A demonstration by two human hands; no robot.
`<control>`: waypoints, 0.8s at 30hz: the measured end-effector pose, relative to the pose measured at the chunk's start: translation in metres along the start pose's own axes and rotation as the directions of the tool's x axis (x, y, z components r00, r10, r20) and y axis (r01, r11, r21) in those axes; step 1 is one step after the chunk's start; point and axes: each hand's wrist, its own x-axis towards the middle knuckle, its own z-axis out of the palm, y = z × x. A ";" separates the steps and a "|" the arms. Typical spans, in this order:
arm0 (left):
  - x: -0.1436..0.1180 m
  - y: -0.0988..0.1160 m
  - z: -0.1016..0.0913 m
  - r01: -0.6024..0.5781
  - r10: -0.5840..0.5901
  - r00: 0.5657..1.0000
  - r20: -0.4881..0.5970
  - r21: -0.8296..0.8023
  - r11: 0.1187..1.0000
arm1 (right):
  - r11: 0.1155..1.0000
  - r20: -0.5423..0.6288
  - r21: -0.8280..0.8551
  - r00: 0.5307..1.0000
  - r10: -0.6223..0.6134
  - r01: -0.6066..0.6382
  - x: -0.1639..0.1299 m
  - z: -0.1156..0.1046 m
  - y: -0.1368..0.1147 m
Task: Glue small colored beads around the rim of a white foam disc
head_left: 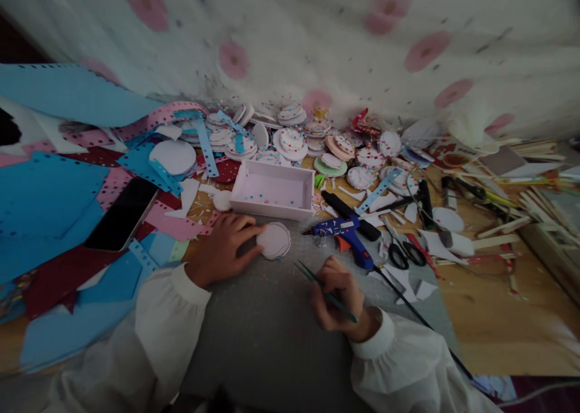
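Head view: left hand [222, 250] lay flat, fingertips pinning white disc [273, 240] to grey mat [272, 328], steadying it. Right hand [338, 301] pinched tweezers [324, 289], tips aimed toward disc; white tray [273, 189] just beyond disc.

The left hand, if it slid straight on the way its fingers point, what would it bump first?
The left hand points right, and its fingertips already touch the white round disc. Past that probably comes the blue glue gun, though depth is hard to judge.
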 end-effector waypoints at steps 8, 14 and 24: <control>-0.002 -0.008 0.004 0.029 -0.029 1.000 -0.004 -0.044 0.999 | 0.977 -0.204 0.061 0.955 0.214 -0.206 0.020 -0.027 -0.020; -0.003 -0.009 0.005 0.101 -0.105 0.994 -0.035 -0.120 0.988 | 0.931 -0.125 -0.011 0.925 0.360 -0.364 0.064 -0.045 -0.002; -0.003 -0.007 0.004 -0.050 0.051 0.997 -0.061 0.012 0.999 | 0.965 0.156 -0.091 0.954 0.257 -0.245 0.100 -0.019 0.039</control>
